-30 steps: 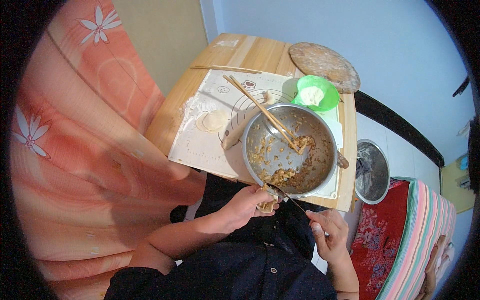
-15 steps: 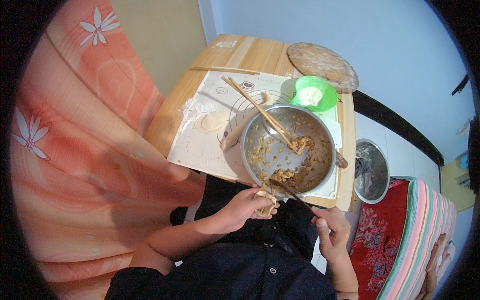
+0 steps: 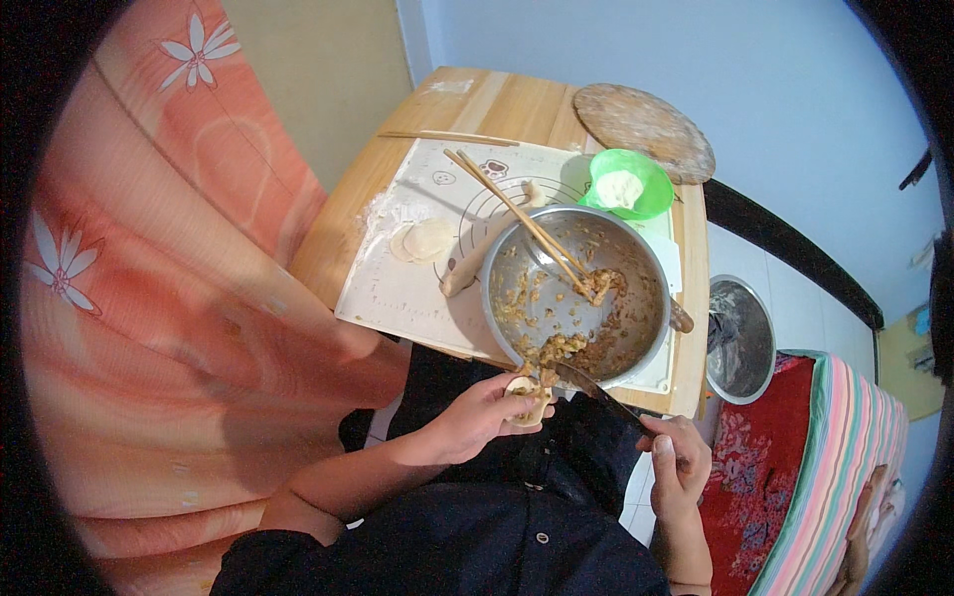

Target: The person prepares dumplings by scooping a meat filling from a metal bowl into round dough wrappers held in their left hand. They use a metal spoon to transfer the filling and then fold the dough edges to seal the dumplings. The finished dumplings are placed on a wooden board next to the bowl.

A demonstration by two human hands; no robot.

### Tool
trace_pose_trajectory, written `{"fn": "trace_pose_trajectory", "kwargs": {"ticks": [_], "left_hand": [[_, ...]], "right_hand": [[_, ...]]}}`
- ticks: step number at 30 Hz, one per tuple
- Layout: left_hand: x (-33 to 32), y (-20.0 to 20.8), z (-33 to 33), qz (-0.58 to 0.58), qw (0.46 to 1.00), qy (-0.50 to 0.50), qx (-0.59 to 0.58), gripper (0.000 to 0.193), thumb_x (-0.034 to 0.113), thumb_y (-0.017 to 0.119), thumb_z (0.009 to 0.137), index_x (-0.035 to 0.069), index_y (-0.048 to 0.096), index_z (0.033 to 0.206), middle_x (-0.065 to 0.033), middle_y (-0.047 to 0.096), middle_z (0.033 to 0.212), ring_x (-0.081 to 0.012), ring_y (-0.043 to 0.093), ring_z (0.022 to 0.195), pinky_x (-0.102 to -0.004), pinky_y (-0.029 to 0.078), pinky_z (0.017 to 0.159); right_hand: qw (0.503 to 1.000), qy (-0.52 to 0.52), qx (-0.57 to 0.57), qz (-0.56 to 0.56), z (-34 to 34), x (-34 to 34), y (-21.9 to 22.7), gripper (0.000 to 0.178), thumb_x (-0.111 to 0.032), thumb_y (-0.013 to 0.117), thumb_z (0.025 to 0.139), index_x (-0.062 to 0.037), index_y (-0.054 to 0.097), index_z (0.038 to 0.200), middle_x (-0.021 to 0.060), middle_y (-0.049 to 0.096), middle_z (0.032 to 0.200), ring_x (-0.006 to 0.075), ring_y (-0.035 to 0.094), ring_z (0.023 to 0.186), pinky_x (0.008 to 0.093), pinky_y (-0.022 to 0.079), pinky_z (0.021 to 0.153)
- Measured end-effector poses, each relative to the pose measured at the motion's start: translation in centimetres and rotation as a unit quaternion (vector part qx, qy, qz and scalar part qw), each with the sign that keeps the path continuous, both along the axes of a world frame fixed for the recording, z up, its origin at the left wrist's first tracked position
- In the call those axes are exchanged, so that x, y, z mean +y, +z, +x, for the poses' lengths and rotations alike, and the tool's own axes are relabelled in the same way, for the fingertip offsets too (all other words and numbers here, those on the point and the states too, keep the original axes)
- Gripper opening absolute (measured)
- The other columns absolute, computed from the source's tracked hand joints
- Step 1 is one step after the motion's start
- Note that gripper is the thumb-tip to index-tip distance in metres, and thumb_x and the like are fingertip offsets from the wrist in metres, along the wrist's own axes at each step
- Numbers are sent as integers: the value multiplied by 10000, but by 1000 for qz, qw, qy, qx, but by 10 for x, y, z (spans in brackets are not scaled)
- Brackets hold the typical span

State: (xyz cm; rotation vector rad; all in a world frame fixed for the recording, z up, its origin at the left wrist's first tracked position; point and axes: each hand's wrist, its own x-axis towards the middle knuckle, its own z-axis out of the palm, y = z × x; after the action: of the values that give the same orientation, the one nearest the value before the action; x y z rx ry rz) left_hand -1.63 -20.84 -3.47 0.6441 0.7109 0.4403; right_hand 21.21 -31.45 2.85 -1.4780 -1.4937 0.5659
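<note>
At the near rim of a large steel bowl (image 3: 644,260), my left hand (image 3: 469,421) cups a round dumpling wrapper (image 3: 525,405), its thumb over the edge. Brown-green minced filling (image 3: 556,348) clings to the bowl's inner wall and reaches down onto the wrapper. My right hand (image 3: 680,461) grips a flat-bladed metal utensil (image 3: 608,399), which looks like a knife. Its tip touches the filling just above the wrapper. Two wooden chopsticks (image 3: 517,215) lean in the bowl, their lower ends in more filling.
Flat dough rounds (image 3: 429,240) and a dough roll (image 3: 463,274) lie on a floured white mat (image 3: 383,298). Behind the bowl are a green bowl of flour (image 3: 651,189) and a round wooden board (image 3: 646,129). A steel basin (image 3: 760,358) stands to the right, an orange curtain (image 3: 199,328) hangs left.
The utensil has come out of the bowl toward my left hand, drawing filling over the rim onto the wrapper. My right hand has shifted slightly right and down; my left hand stays put.
</note>
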Motion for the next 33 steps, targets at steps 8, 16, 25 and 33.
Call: {"fn": "trace_pose_trajectory", "kwargs": {"ticks": [8, 16, 25, 33], "left_hand": [[-1, -6, 1, -80, 982, 31, -168, 443, 272, 327, 988, -13, 363, 1326, -157, 503, 1284, -257, 500, 1192, -384, 402, 1023], [-4, -1, 0, -111, 976, 46, -180, 539, 408, 271, 996, 15, 329, 1360, -165, 471, 1324, -268, 476, 1215, -395, 377, 1040], [-4, 8, -8, -114, 981, 34, -154, 556, 421, 219, 1000, 9, 328, 1358, -169, 471, 1322, -264, 472, 1220, -389, 379, 1037], [-2, 7, -17, -105, 985, 25, -135, 563, 415, 199, 1003, -2, 334, 1355, -161, 461, 1332, -259, 465, 1228, -391, 361, 1050]], "right_hand": [[995, 87, -38, 20, 1, -10, 8, 188, -98, 548, 864, 5, 674, 959, 96, 639, 705, 223, 603, 630, 326, 465, 603], [992, 62, -88, 70, -3, -12, 0, 228, -178, 515, 900, -9, 661, 943, 83, 602, 659, 206, 557, 603, 308, 423, 574], [992, 83, -67, 67, -1, -14, 3, 201, -163, 559, 877, -6, 670, 934, 83, 607, 668, 206, 576, 609, 313, 451, 571], [995, 94, 13, 38, -7, 5, -3, 247, -203, 536, 915, -3, 667, 974, 90, 603, 714, 174, 557, 652, 281, 429, 592]]}}
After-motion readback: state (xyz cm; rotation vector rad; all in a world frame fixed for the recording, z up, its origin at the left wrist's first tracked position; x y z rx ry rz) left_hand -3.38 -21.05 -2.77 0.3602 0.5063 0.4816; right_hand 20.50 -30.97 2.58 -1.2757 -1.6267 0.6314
